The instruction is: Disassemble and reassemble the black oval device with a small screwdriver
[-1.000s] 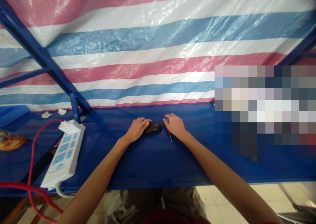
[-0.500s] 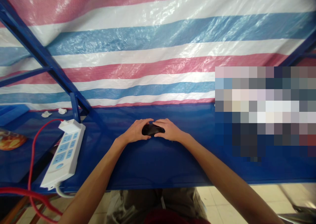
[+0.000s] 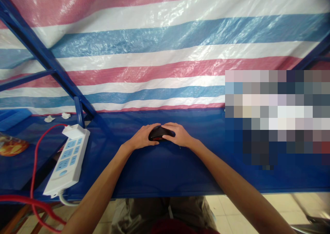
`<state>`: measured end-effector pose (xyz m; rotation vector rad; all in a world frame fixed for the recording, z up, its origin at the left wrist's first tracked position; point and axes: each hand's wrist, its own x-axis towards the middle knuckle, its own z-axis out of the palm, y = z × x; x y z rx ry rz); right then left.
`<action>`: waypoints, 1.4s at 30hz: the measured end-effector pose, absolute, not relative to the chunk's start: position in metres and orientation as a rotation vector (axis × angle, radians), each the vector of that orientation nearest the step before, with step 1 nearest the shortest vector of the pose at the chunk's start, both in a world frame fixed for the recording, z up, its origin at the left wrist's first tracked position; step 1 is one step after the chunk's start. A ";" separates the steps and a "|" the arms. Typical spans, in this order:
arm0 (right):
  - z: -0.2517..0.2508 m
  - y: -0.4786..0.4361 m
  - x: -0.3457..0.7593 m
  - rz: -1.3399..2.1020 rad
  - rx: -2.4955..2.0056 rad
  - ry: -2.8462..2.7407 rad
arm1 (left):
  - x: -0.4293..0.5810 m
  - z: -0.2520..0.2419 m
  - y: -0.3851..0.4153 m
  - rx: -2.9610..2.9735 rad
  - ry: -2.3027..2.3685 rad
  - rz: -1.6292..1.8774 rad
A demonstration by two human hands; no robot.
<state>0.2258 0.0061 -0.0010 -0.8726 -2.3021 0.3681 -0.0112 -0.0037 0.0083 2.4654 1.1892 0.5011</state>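
At the centre of the frame, both the left hand point(image 3: 142, 137) and the right hand point(image 3: 179, 135) curl closed around a smooth, rounded black mouse point(image 3: 157, 133) — glossy plastic against the blue woven table cover point(image 3: 160, 168).

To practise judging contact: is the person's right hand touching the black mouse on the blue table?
Touching. In the head view the right hand curls its fingers over the black mouse, no gap visible.

left grip point(image 3: 143, 136) & right grip point(image 3: 179, 134) clasp dark mouse point(image 3: 157, 133) mid blue counter point(image 3: 160, 168), left at its 9 o'clock, right at 3. white power strip point(image 3: 67, 158) w/ red cable point(image 3: 34, 165) toward 9 o'clock.
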 end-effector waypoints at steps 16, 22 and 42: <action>-0.015 0.013 0.223 0.411 -0.966 -2.180 | -0.008 -0.010 0.010 2.420 1.588 0.785; -0.021 0.017 0.224 0.386 -1.001 -2.187 | -0.011 -0.010 0.010 2.333 1.692 0.767; -0.011 0.011 0.224 0.196 -0.960 -2.105 | -0.021 0.010 0.002 2.714 1.251 0.661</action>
